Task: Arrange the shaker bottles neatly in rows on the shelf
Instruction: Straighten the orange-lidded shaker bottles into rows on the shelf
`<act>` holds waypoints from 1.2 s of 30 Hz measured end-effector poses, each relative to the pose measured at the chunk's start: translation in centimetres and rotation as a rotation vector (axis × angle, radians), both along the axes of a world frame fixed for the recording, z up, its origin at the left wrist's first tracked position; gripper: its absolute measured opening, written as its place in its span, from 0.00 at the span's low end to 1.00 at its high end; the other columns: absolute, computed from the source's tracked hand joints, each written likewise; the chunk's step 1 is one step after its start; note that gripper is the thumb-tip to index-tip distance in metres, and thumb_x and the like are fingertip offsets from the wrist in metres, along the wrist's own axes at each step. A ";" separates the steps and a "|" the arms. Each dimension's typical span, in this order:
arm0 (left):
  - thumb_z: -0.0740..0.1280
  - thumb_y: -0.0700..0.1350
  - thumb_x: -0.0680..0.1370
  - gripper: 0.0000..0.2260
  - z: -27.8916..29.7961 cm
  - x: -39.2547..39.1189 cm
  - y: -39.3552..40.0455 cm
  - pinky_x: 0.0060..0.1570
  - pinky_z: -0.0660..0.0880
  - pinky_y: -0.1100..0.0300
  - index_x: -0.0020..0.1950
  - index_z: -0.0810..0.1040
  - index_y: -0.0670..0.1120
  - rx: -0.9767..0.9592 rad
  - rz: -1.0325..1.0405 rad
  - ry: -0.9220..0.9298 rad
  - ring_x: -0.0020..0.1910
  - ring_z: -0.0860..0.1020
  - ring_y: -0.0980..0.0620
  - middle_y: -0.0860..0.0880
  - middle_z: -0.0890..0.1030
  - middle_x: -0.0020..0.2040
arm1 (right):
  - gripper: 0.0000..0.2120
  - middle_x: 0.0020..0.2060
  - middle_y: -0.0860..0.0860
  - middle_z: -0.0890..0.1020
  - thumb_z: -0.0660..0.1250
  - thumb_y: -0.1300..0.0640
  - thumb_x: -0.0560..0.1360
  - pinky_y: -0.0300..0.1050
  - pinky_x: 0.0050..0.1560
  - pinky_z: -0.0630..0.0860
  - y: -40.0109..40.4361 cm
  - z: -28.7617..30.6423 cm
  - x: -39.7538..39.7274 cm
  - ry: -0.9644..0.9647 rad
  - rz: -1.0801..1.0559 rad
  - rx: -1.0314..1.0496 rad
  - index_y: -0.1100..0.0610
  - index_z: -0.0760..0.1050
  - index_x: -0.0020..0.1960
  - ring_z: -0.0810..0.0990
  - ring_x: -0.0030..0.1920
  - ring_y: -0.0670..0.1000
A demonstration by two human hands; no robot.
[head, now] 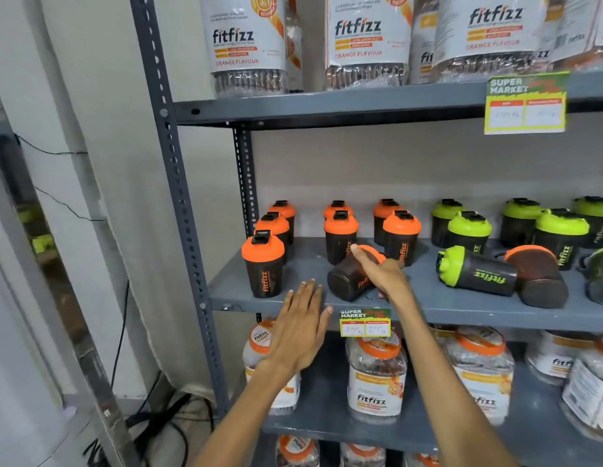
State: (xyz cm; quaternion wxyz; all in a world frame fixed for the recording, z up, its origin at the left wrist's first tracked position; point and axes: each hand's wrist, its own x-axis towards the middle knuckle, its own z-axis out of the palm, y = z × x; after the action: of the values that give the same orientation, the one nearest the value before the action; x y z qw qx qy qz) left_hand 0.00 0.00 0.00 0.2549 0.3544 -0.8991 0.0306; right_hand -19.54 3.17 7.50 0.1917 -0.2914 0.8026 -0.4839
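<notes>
Our right hand (382,271) lies over a tipped orange-lidded shaker bottle (349,276) near the front edge of the grey shelf (462,308), its fingers (359,251) wrapped around the bottle's body just behind the lid; the dark base points toward us. Our left hand (300,326) hovers flat at the shelf's front edge, fingers apart and holding nothing, between that bottle and an upright orange-lidded shaker (263,264) at the front left corner. Further orange-lidded shakers (340,235) stand upright in short rows toward the back edge, and green-lidded shakers (468,230) stand to their right. A green-lidded shaker (475,271) and an orange-lidded one (536,274) lie on their sides, touching, near the right front. A price tag (365,322) hangs from the front edge.
</notes>
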 end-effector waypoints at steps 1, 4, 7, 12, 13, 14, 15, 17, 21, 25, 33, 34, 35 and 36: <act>0.45 0.57 0.85 0.26 0.0 0.1 0.0 0.77 0.43 0.54 0.80 0.56 0.45 0.000 -0.003 0.008 0.80 0.53 0.48 0.45 0.57 0.81 | 0.59 0.63 0.61 0.75 0.64 0.21 0.58 0.50 0.44 0.80 0.1 0.4 0.4 -0.010 0.024 -0.002 0.66 0.62 0.72 0.78 0.59 0.60; 0.44 0.57 0.84 0.27 -0.4 0.5 0.0 0.78 0.44 0.54 0.80 0.57 0.46 0.000 -0.014 0.010 0.80 0.54 0.49 0.46 0.58 0.81 | 0.43 0.57 0.58 0.79 0.71 0.31 0.63 0.43 0.31 0.70 0.2 0.6 0.5 -0.064 0.089 -0.052 0.61 0.72 0.65 0.78 0.51 0.56; 0.43 0.57 0.84 0.27 -0.6 0.7 -0.3 0.79 0.45 0.54 0.80 0.58 0.47 -0.003 -0.021 0.012 0.80 0.54 0.50 0.47 0.59 0.81 | 0.27 0.47 0.55 0.80 0.73 0.42 0.67 0.45 0.38 0.74 1.0 0.5 0.5 -0.144 0.074 -0.145 0.59 0.73 0.57 0.77 0.48 0.54; 0.39 0.59 0.82 0.30 -0.5 1.2 -0.7 0.79 0.44 0.55 0.80 0.56 0.47 0.013 -0.039 0.013 0.81 0.52 0.52 0.48 0.58 0.81 | 0.19 0.46 0.57 0.83 0.76 0.51 0.65 0.51 0.50 0.81 3.3 -0.6 0.1 -0.174 0.095 -0.304 0.58 0.77 0.51 0.82 0.48 0.56; 0.39 0.58 0.82 0.30 -0.3 1.1 -0.9 0.79 0.45 0.55 0.80 0.57 0.46 0.007 -0.037 0.013 0.81 0.53 0.51 0.48 0.59 0.81 | 0.17 0.46 0.58 0.84 0.77 0.52 0.63 0.52 0.49 0.81 3.5 -0.8 0.1 -0.166 0.088 -0.337 0.56 0.77 0.48 0.83 0.48 0.57; 0.40 0.58 0.82 0.29 -0.1 1.0 -1.2 0.79 0.46 0.55 0.80 0.57 0.46 0.000 -0.035 0.013 0.80 0.54 0.51 0.47 0.60 0.81 | 0.19 0.47 0.58 0.84 0.78 0.51 0.60 0.53 0.49 0.82 3.7 -0.9 0.2 -0.153 0.071 -0.364 0.54 0.77 0.47 0.83 0.48 0.57; 0.41 0.57 0.83 0.28 0.1 0.9 -1.5 0.79 0.47 0.54 0.80 0.58 0.45 -0.003 -0.033 0.010 0.80 0.55 0.51 0.47 0.61 0.80 | 0.23 0.49 0.58 0.83 0.78 0.48 0.57 0.55 0.49 0.82 3.8 -0.8 0.3 -0.126 0.053 -0.390 0.53 0.77 0.49 0.83 0.49 0.57; 0.45 0.55 0.85 0.26 0.5 0.5 -2.2 0.78 0.49 0.53 0.79 0.59 0.45 0.017 -0.031 0.003 0.80 0.57 0.50 0.46 0.63 0.79 | 0.37 0.55 0.57 0.80 0.78 0.42 0.52 0.57 0.51 0.82 3.7 -0.4 0.8 -0.006 0.001 -0.396 0.52 0.73 0.58 0.81 0.53 0.57; 0.47 0.53 0.85 0.24 0.9 -0.3 -3.1 0.78 0.52 0.51 0.78 0.61 0.44 0.055 -0.033 -0.021 0.79 0.60 0.48 0.44 0.65 0.78 | 0.45 0.63 0.57 0.73 0.79 0.47 0.58 0.53 0.61 0.75 2.9 0.7 3.3 0.286 -0.059 -0.429 0.55 0.60 0.68 0.72 0.64 0.58; 0.46 0.54 0.85 0.25 0.5 -0.4 -3.3 0.78 0.53 0.50 0.78 0.61 0.43 0.052 -0.014 -0.062 0.79 0.60 0.47 0.43 0.64 0.79 | 0.46 0.65 0.59 0.69 0.82 0.52 0.60 0.51 0.61 0.71 0.5 0.3 5.0 0.491 -0.098 -0.471 0.60 0.59 0.68 0.66 0.67 0.59; 0.38 0.58 0.81 0.33 0.3 -0.4 -3.8 0.77 0.52 0.52 0.79 0.60 0.42 0.048 -0.013 -0.051 0.79 0.59 0.46 0.43 0.63 0.79 | 0.47 0.65 0.60 0.70 0.82 0.50 0.59 0.55 0.61 0.75 -2.3 -2.0 5.9 0.599 -0.137 -0.407 0.60 0.60 0.69 0.68 0.66 0.59; 0.38 0.58 0.80 0.33 0.2 -0.5 -3.9 0.77 0.52 0.52 0.79 0.60 0.42 0.041 -0.011 -0.047 0.79 0.59 0.47 0.43 0.63 0.79 | 0.48 0.65 0.59 0.70 0.82 0.49 0.59 0.55 0.61 0.75 -2.4 -2.1 5.9 0.603 -0.132 -0.403 0.60 0.60 0.70 0.68 0.66 0.59; 0.38 0.58 0.81 0.33 0.1 -0.5 -3.9 0.77 0.52 0.52 0.79 0.60 0.42 0.038 -0.010 -0.042 0.79 0.59 0.47 0.43 0.64 0.79 | 0.48 0.65 0.60 0.69 0.82 0.46 0.59 0.55 0.61 0.75 -2.4 -2.2 5.8 0.601 -0.127 -0.397 0.60 0.60 0.69 0.68 0.66 0.59; 0.39 0.58 0.81 0.32 0.0 -0.5 -4.0 0.77 0.51 0.52 0.79 0.60 0.42 0.038 -0.011 -0.039 0.79 0.59 0.47 0.43 0.64 0.79 | 0.48 0.65 0.59 0.69 0.81 0.43 0.59 0.54 0.62 0.74 -2.1 -2.1 5.7 0.588 -0.123 -0.404 0.60 0.60 0.69 0.68 0.66 0.58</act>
State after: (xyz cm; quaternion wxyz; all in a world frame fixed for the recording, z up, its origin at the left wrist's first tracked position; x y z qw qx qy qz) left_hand -0.50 -3.97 0.01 0.2307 0.3538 -0.9062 0.0188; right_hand -13.80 1.09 5.37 -0.1382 -0.4015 0.7275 -0.5390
